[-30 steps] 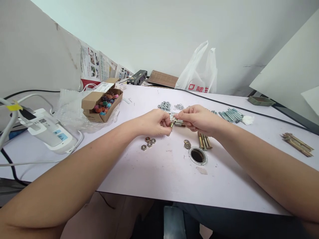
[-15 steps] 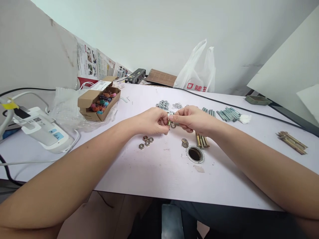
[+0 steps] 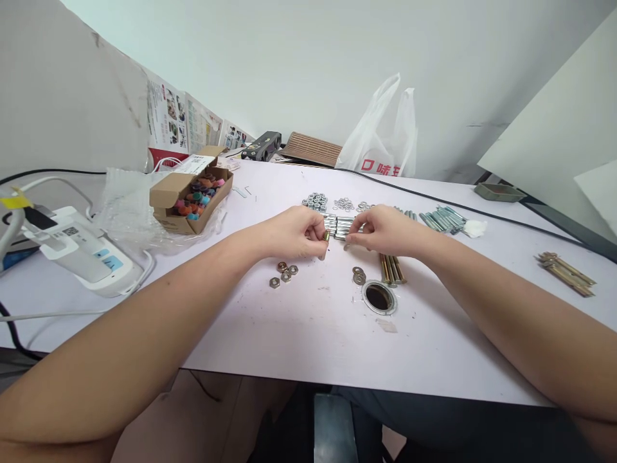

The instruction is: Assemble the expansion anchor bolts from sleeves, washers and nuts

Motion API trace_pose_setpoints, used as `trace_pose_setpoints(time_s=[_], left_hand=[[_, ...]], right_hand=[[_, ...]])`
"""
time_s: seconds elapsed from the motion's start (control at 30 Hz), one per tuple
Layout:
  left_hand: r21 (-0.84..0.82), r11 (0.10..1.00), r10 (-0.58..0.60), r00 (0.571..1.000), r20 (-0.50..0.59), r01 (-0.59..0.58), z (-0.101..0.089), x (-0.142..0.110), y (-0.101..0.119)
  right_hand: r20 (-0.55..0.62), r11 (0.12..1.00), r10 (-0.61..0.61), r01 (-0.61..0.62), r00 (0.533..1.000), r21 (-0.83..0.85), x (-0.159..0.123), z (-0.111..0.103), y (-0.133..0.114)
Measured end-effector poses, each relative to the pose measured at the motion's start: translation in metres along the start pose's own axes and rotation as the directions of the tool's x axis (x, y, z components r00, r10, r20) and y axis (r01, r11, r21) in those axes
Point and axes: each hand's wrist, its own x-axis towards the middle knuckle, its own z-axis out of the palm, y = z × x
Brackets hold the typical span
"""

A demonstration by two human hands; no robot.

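Note:
My left hand (image 3: 304,233) is closed in a pinch on a small brass-coloured metal piece; the fingers hide most of it, and its end (image 3: 326,236) shows at the fingertips. To the right, my right hand (image 3: 378,229) is curled low over the table, with a washer (image 3: 344,246) at its thumb and fingertips, partly hidden. Silver metal sleeves (image 3: 343,226) lie in rows behind and between both hands. Several hex nuts (image 3: 286,277) rest in front of my left hand. Washers (image 3: 358,276) and brass-coloured bolts (image 3: 391,270) lie below my right hand.
Silver nuts (image 3: 317,201) and small rings (image 3: 344,204) lie farther back. Greenish studs (image 3: 443,220) and more brass-coloured bolts (image 3: 566,273) are on the right. A round hole (image 3: 379,298) opens in the table. A cardboard box (image 3: 168,199) and a white device (image 3: 87,251) stand left.
My right hand has drawn away from my left hand to the right, uncovering the silver sleeves between them. My left hand keeps its pinch in nearly the same place.

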Motion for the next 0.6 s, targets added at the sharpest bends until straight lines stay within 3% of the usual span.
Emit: trace_pose_setpoints(time_s=[0.2, 0.37, 0.6], left_hand=[[0.021, 1.0, 0.015, 1.0, -0.001, -0.015, 0.0, 0.001, -0.001], [0.018, 1.0, 0.011, 1.0, 0.011, -0.011, -0.001, 0.001, 0.0], [0.045, 0.999, 0.005, 1.0, 0.005, -0.005, -0.001, 0.001, 0.0]], right_hand=[[0.011, 0.995, -0.043, 0.044, 0.999, -0.084, -0.001, 0.014, 0.005], [0.032, 0.996, -0.072, 0.073, 0.997, -0.045, -0.002, 0.016, 0.003], [0.156, 0.997, -0.056, 0.046, 0.986, 0.065, -0.002, 0.018, -0.002]])
